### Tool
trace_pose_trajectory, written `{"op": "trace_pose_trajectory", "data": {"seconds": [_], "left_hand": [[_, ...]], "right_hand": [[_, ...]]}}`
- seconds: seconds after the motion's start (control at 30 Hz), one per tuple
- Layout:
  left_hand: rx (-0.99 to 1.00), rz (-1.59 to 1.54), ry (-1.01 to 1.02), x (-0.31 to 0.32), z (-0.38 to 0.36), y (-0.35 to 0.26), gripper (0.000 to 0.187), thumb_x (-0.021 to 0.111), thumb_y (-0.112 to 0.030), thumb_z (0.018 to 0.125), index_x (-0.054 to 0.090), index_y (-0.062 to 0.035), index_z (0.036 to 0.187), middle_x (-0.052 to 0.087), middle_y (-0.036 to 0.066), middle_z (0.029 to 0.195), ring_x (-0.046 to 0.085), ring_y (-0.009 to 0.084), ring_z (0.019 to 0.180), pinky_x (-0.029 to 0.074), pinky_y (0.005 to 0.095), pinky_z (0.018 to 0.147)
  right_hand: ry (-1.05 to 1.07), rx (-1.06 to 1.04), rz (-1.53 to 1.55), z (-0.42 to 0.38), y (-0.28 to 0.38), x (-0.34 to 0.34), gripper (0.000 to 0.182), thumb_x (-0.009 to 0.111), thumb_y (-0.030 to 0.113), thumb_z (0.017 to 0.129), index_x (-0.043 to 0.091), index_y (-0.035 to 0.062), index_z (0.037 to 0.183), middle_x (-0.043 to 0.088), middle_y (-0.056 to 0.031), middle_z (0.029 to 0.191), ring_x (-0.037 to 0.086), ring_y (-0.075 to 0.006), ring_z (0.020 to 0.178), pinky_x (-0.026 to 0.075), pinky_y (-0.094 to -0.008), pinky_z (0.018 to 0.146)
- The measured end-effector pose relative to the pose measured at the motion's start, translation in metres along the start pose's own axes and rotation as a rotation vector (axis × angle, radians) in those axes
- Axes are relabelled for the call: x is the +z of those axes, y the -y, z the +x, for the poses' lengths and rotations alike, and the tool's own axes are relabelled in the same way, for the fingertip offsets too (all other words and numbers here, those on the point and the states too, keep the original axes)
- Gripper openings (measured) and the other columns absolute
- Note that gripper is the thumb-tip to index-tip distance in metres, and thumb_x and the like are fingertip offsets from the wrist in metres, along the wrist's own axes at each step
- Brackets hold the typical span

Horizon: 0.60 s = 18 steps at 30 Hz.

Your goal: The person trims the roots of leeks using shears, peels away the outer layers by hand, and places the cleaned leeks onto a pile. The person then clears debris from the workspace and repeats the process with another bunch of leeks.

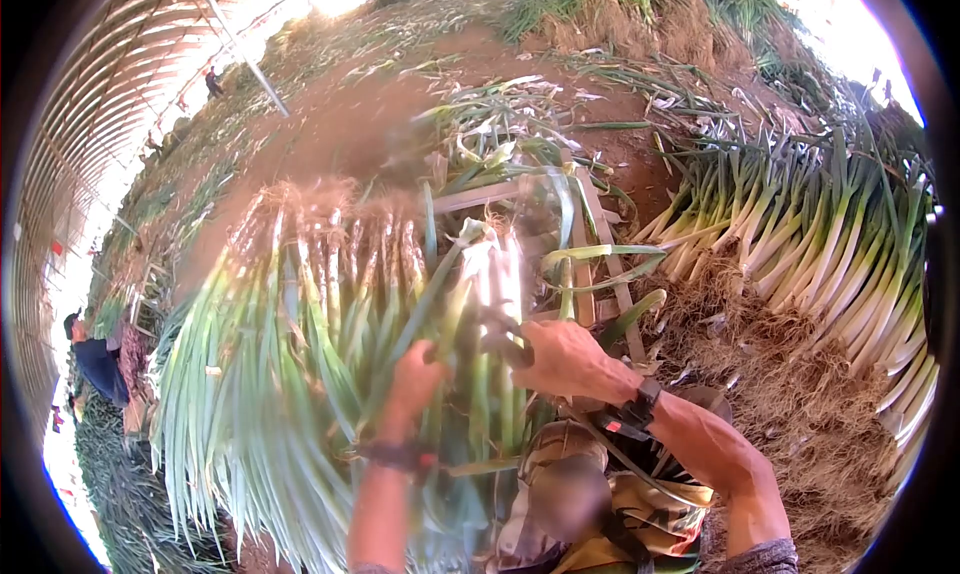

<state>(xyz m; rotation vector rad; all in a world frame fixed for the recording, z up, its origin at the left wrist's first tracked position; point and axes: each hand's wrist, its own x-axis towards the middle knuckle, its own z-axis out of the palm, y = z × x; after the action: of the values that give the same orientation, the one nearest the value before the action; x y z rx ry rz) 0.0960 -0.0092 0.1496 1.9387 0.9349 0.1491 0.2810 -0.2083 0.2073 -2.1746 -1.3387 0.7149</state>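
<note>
My left hand (413, 379), blurred by motion, is closed on a leek leaf at the right side of a wide row of leeks (300, 354), their roots pointing away from me. To its right, my right hand (565, 359) has its fingers curled around a dark, blurred thing (505, 339) whose kind I cannot make out. That dark thing lies over the pale stalks of a small bunch of leeks (492, 274) between my hands. Both wrists wear dark bands.
A wooden frame (590, 234) lies behind my right hand. More leeks (800, 234) with dry roots are laid out at the right, and a heap (630, 14) rises at the back. Another person (98, 369) is at the far left, beneath a ribbed roof.
</note>
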Motion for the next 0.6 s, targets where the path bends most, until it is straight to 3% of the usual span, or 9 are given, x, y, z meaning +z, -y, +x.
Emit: {"op": "trace_pose_trajectory", "data": {"seconds": [0.17, 0.37, 0.47, 0.6], "left_hand": [[-0.052, -0.064, 0.124, -0.003, 0.012, 0.014, 0.038, 0.068, -0.018, 0.084, 0.066, 0.0026, 0.117, 0.066, 0.004, 0.090, 0.061, 0.0140, 0.078, 0.050, 0.0304, 0.070], [-0.099, -0.158, 0.180, -0.001, 0.013, 0.011, 0.035, 0.068, -0.017, 0.086, 0.065, 0.0020, 0.116, 0.064, 0.005, 0.088, 0.061, 0.0132, 0.074, 0.051, 0.0301, 0.065], [-0.107, -0.221, 0.185, -0.001, 0.010, 0.001, 0.041, 0.068, -0.018, 0.086, 0.063, 0.0026, 0.120, 0.065, 0.007, 0.094, 0.063, 0.0136, 0.077, 0.053, 0.0293, 0.066], [0.009, -0.020, 0.015, 0.001, 0.009, -0.008, 0.051, 0.072, -0.022, 0.083, 0.060, 0.0043, 0.125, 0.067, 0.010, 0.102, 0.065, 0.0180, 0.085, 0.055, 0.0311, 0.075]], "right_hand": [[-0.062, 0.003, -0.030, 0.015, -0.011, 0.008, 0.035, 0.069, 0.027, 0.080, 0.066, -0.0038, 0.097, 0.070, -0.0205, 0.083, 0.070, -0.0369, 0.077, 0.057, -0.0456, 0.074], [-0.063, 0.068, 0.029, 0.043, -0.021, -0.001, 0.034, 0.066, 0.026, 0.083, 0.065, -0.0053, 0.096, 0.070, -0.0202, 0.077, 0.071, -0.0337, 0.072, 0.057, -0.0436, 0.070], [-0.044, 0.130, 0.107, 0.042, -0.019, -0.011, 0.031, 0.066, 0.026, 0.083, 0.068, -0.0027, 0.093, 0.069, -0.0178, 0.076, 0.071, -0.0324, 0.072, 0.058, -0.0430, 0.072], [0.084, 0.090, 0.075, 0.008, -0.006, -0.032, 0.035, 0.069, 0.032, 0.085, 0.069, -0.0016, 0.096, 0.069, -0.0146, 0.075, 0.070, -0.0276, 0.070, 0.059, -0.0395, 0.069]]}}
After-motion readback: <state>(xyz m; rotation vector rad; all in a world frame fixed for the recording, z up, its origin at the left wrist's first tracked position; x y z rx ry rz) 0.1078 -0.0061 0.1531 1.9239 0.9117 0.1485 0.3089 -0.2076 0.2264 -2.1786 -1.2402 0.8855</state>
